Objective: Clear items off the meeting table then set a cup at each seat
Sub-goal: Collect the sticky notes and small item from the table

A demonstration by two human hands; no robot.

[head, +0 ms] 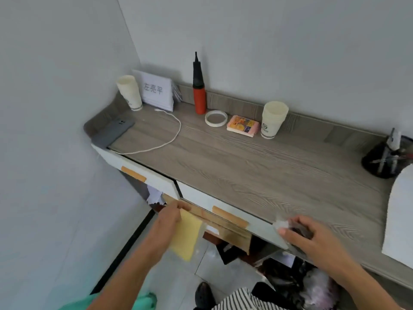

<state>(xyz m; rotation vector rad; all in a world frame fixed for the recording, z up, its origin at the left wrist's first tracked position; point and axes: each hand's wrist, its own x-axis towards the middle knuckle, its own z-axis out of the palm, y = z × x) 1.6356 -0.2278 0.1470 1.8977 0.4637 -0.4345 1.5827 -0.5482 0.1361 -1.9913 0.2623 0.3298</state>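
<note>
Grey wood-grain worktop (245, 175) fills my view, with both hands low at its front edge and both occupied. My left hand (169, 217) has its grip pinched on a yellow sheet (186, 236) that looks to be in a clear sleeve and hangs over the open drawer (223, 229). My right hand (312, 238) rests on the worktop's front lip, its grip curled over a crumpled bundle (290, 227), part white and part dark. I cannot tell what it is.

The cups I need stand at the back, against the wall. The right cup stack (273, 119) is well beyond my right hand and a little to its left, just beside a pink packet (243, 125). The left cup stack (129, 92) sits in the far left corner, next to a name card (157, 90).

Both stacks stand on end with the wider end up, so their long axis is vertical. I would take them from the side, around the wall.

The right hand is nearer the right stack, and the left hand lines up with the corner stack. As I judge it, neither reach can start until the sheet and the bundle are put down, probably in the drawer.
</note>
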